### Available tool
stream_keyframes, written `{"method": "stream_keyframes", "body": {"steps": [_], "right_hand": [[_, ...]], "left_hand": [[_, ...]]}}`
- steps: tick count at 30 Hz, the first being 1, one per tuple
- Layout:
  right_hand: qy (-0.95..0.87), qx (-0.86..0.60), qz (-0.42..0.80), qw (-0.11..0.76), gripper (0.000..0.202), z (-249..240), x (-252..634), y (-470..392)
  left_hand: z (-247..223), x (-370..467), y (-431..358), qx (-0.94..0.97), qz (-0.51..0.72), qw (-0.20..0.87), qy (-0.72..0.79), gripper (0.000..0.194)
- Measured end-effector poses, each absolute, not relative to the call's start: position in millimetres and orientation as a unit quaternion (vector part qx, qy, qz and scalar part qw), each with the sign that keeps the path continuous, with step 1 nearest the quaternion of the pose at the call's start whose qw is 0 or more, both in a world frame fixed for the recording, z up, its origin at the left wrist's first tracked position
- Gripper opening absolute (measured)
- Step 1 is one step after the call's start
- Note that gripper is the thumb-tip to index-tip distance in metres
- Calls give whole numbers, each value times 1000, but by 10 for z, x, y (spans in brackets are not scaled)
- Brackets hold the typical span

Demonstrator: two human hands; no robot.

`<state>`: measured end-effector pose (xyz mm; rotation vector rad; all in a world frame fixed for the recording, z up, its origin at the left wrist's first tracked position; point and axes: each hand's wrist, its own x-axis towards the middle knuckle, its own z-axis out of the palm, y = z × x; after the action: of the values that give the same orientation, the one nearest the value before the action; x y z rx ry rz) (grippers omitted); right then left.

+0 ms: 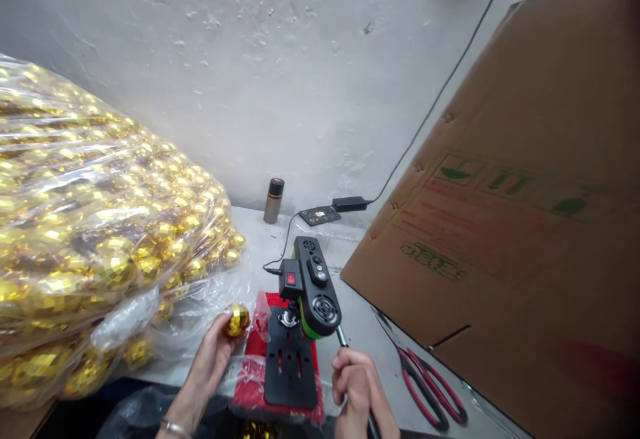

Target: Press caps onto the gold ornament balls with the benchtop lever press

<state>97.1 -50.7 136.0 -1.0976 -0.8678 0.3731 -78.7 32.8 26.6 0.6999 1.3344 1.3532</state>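
Note:
In my left hand [213, 352] is a shiny gold faceted ball [237, 320], held at the fingertips beside the machine. My right hand [361, 392] is closed around a slim metal rod with a black handle [373, 427]; its upper end reaches the lower end of the machine's body. That machine looks like a small belt sander [319, 286], black with a green belt edge, a round vent and a red switch. Its slotted black base plate [291, 386] lies on red material [254, 359] partly covered by clear plastic.
On the left bulges a large clear plastic bag [115, 266] full of gold balls. A big cardboard box [500, 226] leans at the right, with red-handled scissors [430, 389] below it. Near the wall stand a small bottle [273, 200] and a power adapter [350, 204] with its cable.

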Motion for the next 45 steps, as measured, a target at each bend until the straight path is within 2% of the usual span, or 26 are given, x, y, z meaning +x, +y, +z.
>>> {"method": "stream_keyframes", "body": {"steps": [3, 6, 8, 12, 16, 23, 28, 35, 45], "right_hand": [[-411, -513, 165, 736, 47, 1423, 1060, -463], [-496, -490, 131, 705, 45, 1511, 1192, -406], [-533, -477, 117, 689, 45, 1576, 1256, -376], [-538, -486, 127, 677, 44, 1677, 1288, -352], [-554, -486, 139, 662, 41, 1696, 1295, -356], [-585, -470, 122, 650, 35, 1700, 1330, -384], [-584, -462, 114, 658, 33, 1690, 1303, -394], [-604, -445, 80, 656, 30, 1727, 1302, -426], [-622, -443, 66, 642, 24, 1661, 1338, -433]], "left_hand": [[404, -667, 83, 122, 593, 625, 492, 14], [501, -577, -74, 32, 569, 680, 462, 12], [514, -545, -156, 49, 553, 691, 463, 23], [492, -525, -289, 131, 533, 714, 435, 65], [445, -499, -319, 175, 500, 729, 434, 78], [179, -426, -200, 244, 477, 692, 484, 80], [152, -358, -58, 344, 435, 659, 509, 80], [299, -186, 46, 519, 423, 453, 589, 55], [404, -97, 78, 628, 397, 402, 535, 46]]}}
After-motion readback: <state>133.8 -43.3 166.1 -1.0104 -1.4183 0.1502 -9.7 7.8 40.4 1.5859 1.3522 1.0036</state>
